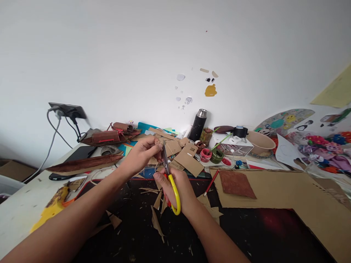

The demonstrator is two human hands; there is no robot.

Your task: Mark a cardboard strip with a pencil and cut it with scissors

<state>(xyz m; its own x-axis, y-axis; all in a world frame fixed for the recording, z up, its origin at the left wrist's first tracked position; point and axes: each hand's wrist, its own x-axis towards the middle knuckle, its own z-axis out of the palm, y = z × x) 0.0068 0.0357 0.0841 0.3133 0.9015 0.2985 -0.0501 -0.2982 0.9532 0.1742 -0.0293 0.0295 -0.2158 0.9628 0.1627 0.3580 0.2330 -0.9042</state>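
My right hand (178,186) is wrapped round the handles of a pair of scissors (174,193), one loop yellow and one red. The metal blades point up and away, towards my left fingertips. My left hand (145,151) is pinched beside the blade tips on what looks like a small brown piece of cardboard, mostly hidden by the fingers. Just beyond the hands lies a heap of cut cardboard pieces (189,160). Cardboard scraps (157,223) are scattered on the dark mat (131,233) under my wrists.
Left stand a brown-painted cardboard boat model (105,138), a long brown hull shape (85,163) and a yellow glue gun (53,206). Behind are a black flask (197,126), open paint jars (205,155) and a bowl (260,142). A large cardboard sheet (274,186) and red pencil (211,182) lie right.
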